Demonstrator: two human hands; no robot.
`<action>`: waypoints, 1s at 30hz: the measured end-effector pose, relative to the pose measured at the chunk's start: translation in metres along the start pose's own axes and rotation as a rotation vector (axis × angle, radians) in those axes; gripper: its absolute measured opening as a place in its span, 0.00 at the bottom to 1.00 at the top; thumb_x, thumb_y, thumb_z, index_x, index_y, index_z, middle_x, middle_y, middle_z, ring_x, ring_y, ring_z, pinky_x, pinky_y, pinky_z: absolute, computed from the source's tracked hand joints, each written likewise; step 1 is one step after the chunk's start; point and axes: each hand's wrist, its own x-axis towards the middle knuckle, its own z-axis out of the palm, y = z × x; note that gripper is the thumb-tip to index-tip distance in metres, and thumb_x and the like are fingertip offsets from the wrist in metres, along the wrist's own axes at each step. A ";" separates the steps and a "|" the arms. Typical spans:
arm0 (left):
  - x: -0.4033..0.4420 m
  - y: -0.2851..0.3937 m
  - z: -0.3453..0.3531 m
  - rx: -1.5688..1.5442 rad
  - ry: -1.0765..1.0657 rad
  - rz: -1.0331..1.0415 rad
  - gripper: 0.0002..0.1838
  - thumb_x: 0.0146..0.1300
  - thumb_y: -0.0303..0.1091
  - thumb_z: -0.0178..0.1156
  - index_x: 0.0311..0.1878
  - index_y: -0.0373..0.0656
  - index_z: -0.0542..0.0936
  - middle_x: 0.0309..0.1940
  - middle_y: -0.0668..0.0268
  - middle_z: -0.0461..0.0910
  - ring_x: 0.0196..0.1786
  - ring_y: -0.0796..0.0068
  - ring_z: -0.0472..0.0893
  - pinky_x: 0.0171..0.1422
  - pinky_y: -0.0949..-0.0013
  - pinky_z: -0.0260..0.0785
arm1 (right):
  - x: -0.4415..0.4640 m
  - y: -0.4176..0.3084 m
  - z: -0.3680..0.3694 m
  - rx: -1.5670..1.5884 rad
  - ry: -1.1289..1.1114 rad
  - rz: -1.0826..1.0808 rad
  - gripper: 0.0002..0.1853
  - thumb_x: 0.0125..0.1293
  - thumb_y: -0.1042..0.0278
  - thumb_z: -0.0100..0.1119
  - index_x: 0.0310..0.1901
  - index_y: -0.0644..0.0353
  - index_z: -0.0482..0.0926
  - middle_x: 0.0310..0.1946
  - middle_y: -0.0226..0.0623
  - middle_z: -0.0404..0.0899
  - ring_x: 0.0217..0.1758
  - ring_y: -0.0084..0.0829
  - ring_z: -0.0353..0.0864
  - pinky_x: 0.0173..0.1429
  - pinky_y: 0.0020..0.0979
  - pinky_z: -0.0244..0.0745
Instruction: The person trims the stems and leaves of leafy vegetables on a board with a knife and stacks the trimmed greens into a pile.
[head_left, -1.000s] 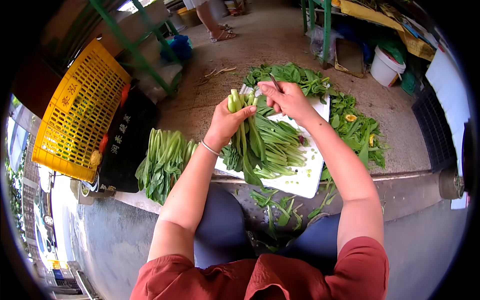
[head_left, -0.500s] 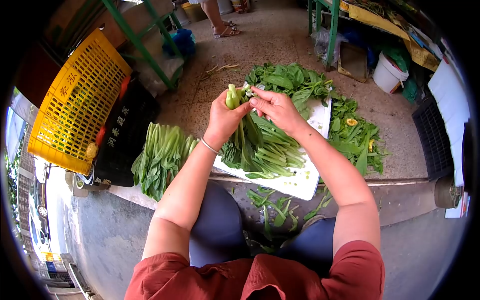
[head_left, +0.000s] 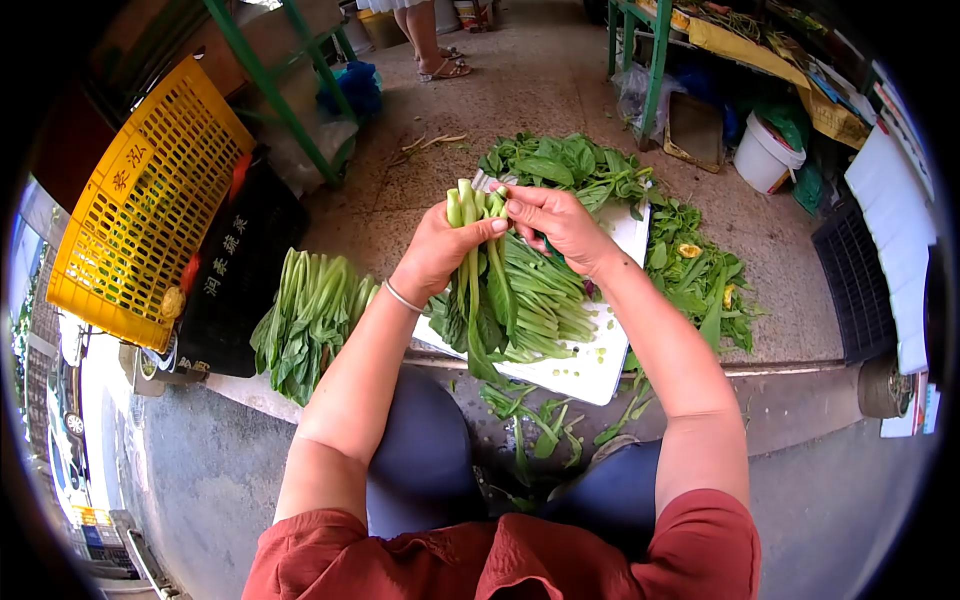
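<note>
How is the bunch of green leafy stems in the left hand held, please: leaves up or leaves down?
Leaves down: the stem ends of the green leafy bunch stick up above the left hand, leaves hanging below.

Yellow crate [head_left: 140, 210] beside a black crate [head_left: 245, 255]; white bucket [head_left: 769, 150] near a green-legged table [head_left: 658, 70].

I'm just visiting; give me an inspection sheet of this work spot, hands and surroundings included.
Surface: white board on the floor, dotted with green bits.
Things in work: held stalks; greens piled on the board; a separate bundle beside it.
Clutter: loose leaves below the board; leafy heap to its right.
Left hand: closed round the stalks.
Right hand: fingers at their cut ends; grip unclear.
Cables: nothing seen.
Surroundings: yellow crate, white bucket, another person's legs.
</note>
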 end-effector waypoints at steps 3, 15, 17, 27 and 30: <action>0.000 0.000 0.000 0.034 0.009 -0.013 0.14 0.54 0.29 0.63 0.43 0.37 0.75 0.32 0.67 0.78 0.33 0.80 0.76 0.36 0.75 0.70 | 0.001 0.004 0.001 -0.069 0.085 0.028 0.20 0.65 0.59 0.52 0.56 0.59 0.71 0.17 0.20 0.64 0.20 0.12 0.60 0.22 0.16 0.55; 0.005 -0.011 -0.002 0.090 0.088 -0.049 0.16 0.53 0.29 0.65 0.43 0.36 0.74 0.34 0.67 0.78 0.34 0.80 0.76 0.39 0.75 0.71 | -0.001 0.019 -0.018 -0.143 0.323 0.145 0.29 0.61 0.50 0.56 0.55 0.65 0.70 0.21 0.25 0.71 0.20 0.13 0.66 0.18 0.16 0.55; 0.007 -0.013 0.000 0.108 0.087 0.026 0.19 0.52 0.29 0.65 0.46 0.37 0.72 0.36 0.67 0.77 0.36 0.80 0.76 0.41 0.75 0.71 | 0.002 0.013 -0.001 -0.158 0.272 0.089 0.28 0.58 0.52 0.61 0.51 0.69 0.72 0.25 0.30 0.75 0.24 0.14 0.71 0.19 0.16 0.58; -0.001 -0.011 -0.012 0.302 -0.143 -0.168 0.14 0.55 0.29 0.61 0.45 0.36 0.74 0.34 0.70 0.76 0.35 0.83 0.74 0.40 0.77 0.68 | 0.004 0.019 -0.007 -0.120 0.126 0.130 0.18 0.60 0.59 0.59 0.48 0.62 0.75 0.24 0.24 0.73 0.22 0.11 0.69 0.17 0.13 0.56; 0.001 -0.014 -0.011 0.313 -0.146 -0.193 0.13 0.57 0.29 0.59 0.45 0.37 0.74 0.34 0.70 0.76 0.34 0.83 0.74 0.39 0.77 0.69 | 0.002 0.017 0.006 -0.142 0.133 0.143 0.22 0.59 0.54 0.59 0.49 0.61 0.75 0.26 0.25 0.73 0.24 0.13 0.68 0.19 0.15 0.58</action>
